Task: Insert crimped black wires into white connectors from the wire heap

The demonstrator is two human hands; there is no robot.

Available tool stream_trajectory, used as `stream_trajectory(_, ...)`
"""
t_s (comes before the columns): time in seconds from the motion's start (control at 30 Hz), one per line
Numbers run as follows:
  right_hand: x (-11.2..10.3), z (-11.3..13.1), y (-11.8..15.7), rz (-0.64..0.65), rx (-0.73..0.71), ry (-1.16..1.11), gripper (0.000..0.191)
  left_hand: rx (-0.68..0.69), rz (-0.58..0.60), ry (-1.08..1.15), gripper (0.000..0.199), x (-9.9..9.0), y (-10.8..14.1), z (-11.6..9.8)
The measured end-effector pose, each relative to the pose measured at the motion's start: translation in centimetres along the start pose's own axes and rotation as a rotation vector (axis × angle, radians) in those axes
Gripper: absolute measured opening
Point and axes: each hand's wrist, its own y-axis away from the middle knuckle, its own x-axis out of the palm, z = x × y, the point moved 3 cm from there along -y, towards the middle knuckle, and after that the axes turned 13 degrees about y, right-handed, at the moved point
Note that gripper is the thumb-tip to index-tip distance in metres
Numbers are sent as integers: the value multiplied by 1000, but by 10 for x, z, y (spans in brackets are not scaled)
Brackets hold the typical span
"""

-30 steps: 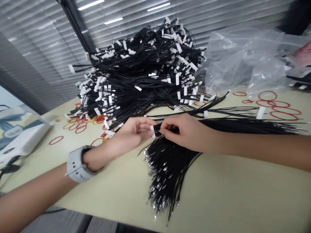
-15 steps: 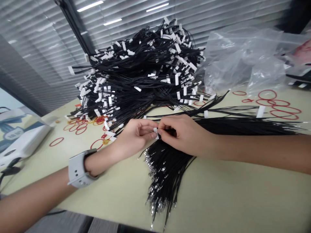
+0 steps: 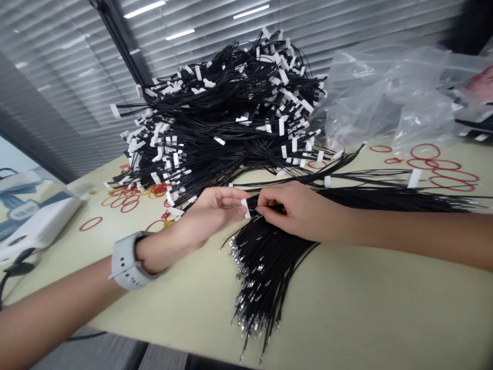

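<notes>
My left hand pinches a small white connector between thumb and fingers. Right beside it, my right hand is closed in a pinch on thin black wires that run from the connector. Beneath my right hand, a thick bundle of black wires fans toward the table's front edge, its ends tipped with bare silver metal terminals. More of these wires stretch off to the right behind my right forearm. My palm hides part of the held wires.
A big heap of black wires with white connectors rises at the back. Red rubber bands lie at right, others at left. Clear plastic bags sit back right. A white box-shaped device stands at left on the table.
The white connector shows more plainly between my left fingertips, which have opened out somewhat. My right hand has shifted slightly right, so the gap between the hands is a little wider.
</notes>
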Motion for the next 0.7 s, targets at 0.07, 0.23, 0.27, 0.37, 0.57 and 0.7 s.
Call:
stream_trajectory(0.07,0,-1,0,-5,8,-57,14,-7,0,7,21,0,0,0)
stream_trajectory(0.23,1,-3,0,-20,28,-153,19,6,29,11,21,0,0,-1)
stream_trajectory(0.27,1,-4,0,-18,33,-157,18,8,33,9,21,0,0,-1)
stream_trajectory(0.37,1,-3,0,-16,42,-144,18,10,26,2,19,1,0,0)
stream_trajectory(0.57,2,-1,-1,-23,10,-17,16,28,24,-71,21,2,0,0)
stream_trajectory(0.7,3,0,0,-43,-35,51,16,61,24,-136,23,2,-1,1)
